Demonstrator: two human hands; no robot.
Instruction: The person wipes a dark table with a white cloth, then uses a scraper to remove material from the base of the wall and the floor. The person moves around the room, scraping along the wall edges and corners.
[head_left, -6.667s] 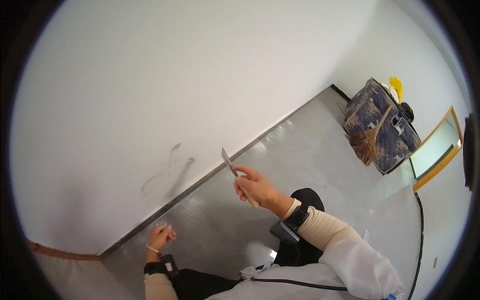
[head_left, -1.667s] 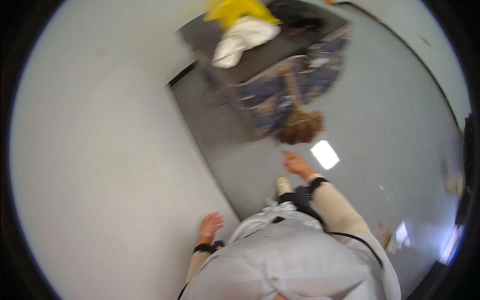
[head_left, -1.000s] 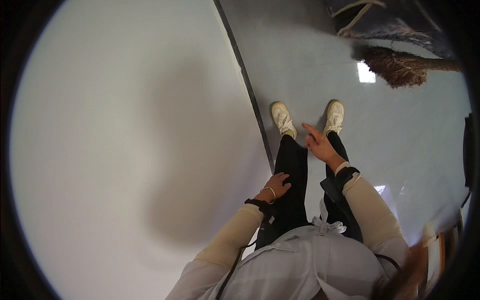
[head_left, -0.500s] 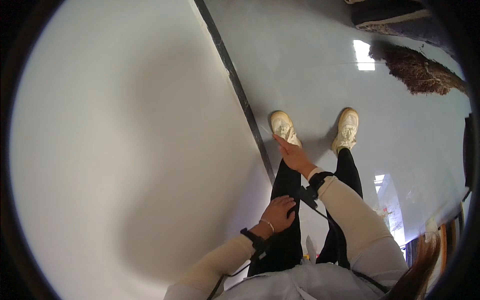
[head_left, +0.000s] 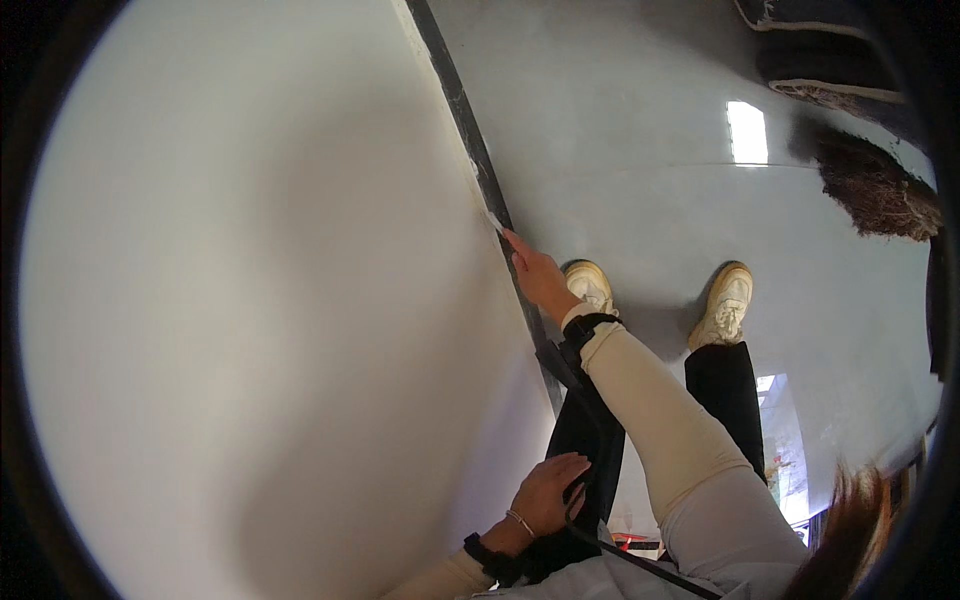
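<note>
A thin, stiff, light scraper blade [head_left: 493,221] is pinched near its rear end by the right hand [head_left: 540,277] against the white wall [head_left: 250,300], while the left hand [head_left: 548,492] lies loosely spread on the thigh [head_left: 585,450].

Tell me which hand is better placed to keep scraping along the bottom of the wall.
Right. The right hand is stretched down to the dark baseboard, holding a thin blade against the white wall's lower edge. The left hand rests on the thigh, well away.
</note>
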